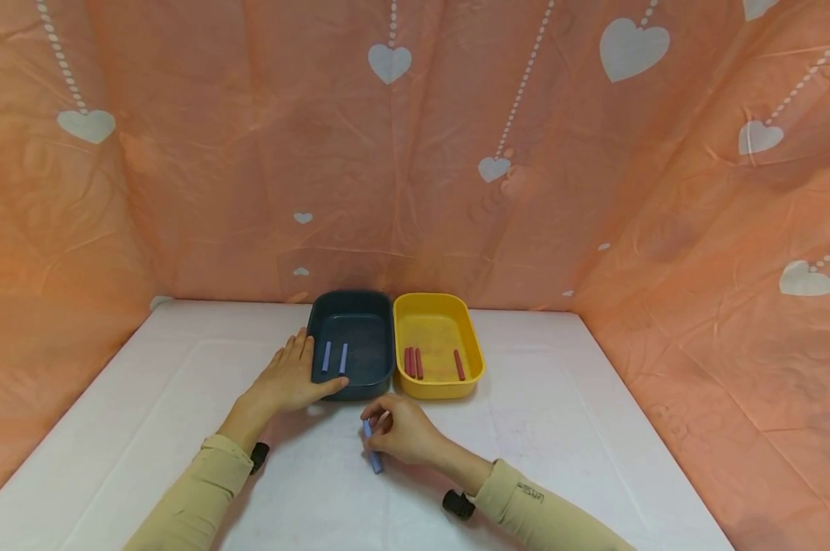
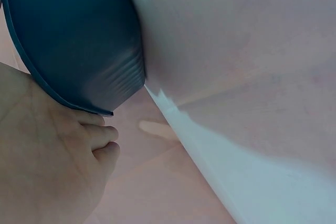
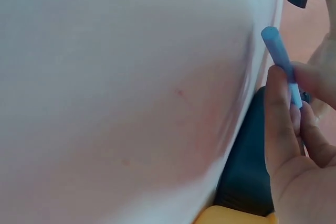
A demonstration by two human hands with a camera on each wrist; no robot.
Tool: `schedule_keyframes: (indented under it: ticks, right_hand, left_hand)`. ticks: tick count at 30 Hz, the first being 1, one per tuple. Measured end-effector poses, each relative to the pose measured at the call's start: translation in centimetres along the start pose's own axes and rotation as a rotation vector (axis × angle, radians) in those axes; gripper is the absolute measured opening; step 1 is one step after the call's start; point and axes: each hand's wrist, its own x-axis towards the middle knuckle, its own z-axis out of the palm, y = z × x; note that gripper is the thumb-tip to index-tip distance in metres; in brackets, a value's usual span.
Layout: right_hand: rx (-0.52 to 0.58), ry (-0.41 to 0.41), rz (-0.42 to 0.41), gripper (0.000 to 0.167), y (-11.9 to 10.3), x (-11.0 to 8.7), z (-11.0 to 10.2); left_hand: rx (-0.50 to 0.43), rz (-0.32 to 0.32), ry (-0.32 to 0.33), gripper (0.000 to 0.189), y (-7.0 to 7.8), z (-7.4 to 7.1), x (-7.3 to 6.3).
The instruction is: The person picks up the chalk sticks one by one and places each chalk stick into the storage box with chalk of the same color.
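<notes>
My right hand [image 1: 406,430] pinches a blue chalk stick [image 1: 372,447] between thumb and fingers, just in front of the two trays. In the right wrist view the chalk [image 3: 276,48] sticks out past the fingertips. My left hand [image 1: 291,376] rests along the left side of the dark blue tray [image 1: 353,389], fingers extended, with the thumb across its near rim. The left wrist view has that hand [image 2: 47,145] against the outside of the tray [image 2: 84,40]. Inside the dark blue tray lie two blue chalk sticks [image 1: 343,358].
A yellow tray [image 1: 437,391] stands right beside the dark blue one and holds several red chalk sticks [image 1: 459,365]. Both sit near the back of a white-covered table [image 1: 553,428]. An orange curtain with hearts [image 1: 249,168] surrounds the table's back and sides.
</notes>
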Motion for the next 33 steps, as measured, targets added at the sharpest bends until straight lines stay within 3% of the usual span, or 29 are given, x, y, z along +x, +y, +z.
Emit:
schedule_keyframes:
  ticks: [10,25,33]
  right_hand:
    - [0.062,0.052,0.018,0.029,-0.7,0.5,-0.9]
    - [0.107,0.193,-0.098,0.031,-1.8,3.0,-2.3]
    - [0.182,0.224,-0.037,0.032,-2.1,4.8,-2.8]
  left_hand:
    - [-0.001,-0.001,-0.003,0.121,-0.3,0.2,0.1]
    - [-0.008,-0.002,-0.002,0.12,-0.3,0.0,0.2]
    - [-0.004,0.003,-0.001,0.12,-0.2,0.0,0.1]
